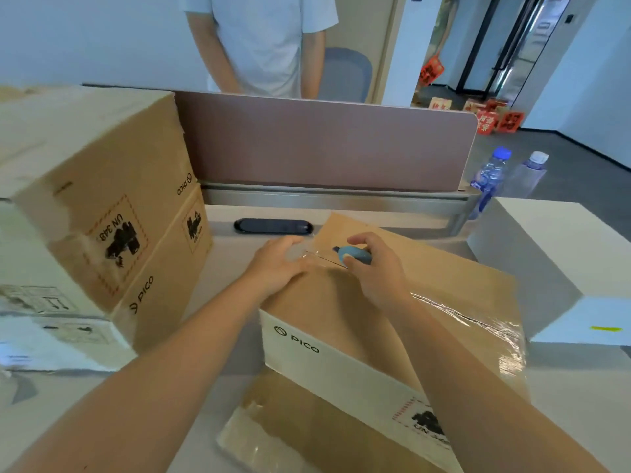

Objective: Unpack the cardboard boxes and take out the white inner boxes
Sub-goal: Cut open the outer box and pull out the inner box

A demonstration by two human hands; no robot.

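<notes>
1. Because two sealed cardboard boxes (102, 213) were stacked at the far left of the desk (225, 268), we judged them to be waiting their turn; their sides read "PICO" and "UN 34", the rest too smeared to read, beside hazard-style marks in a red dashed frame.
2. Our left hand (276, 264) lay flat, fingers straight, pressing on the top of the box in hand (392, 322), likely to steady it against the cut.
3. Along the taped seam (327, 259) our right hand (375, 268) curled round a blue cutter (355, 255), its tip at the seam's far end, where the flaps meet.
4. That box sat mid-desk on a flattened sheet of cardboard (307, 425); its near side read "PICO", with a partly hidden "UN 3…" label.
5. No inner box showed inside it yet, so we judged it not yet opened.
6. At the right stood white inner boxes (553, 268), apparently already taken out and set aside; their writing was unreadable.
</notes>
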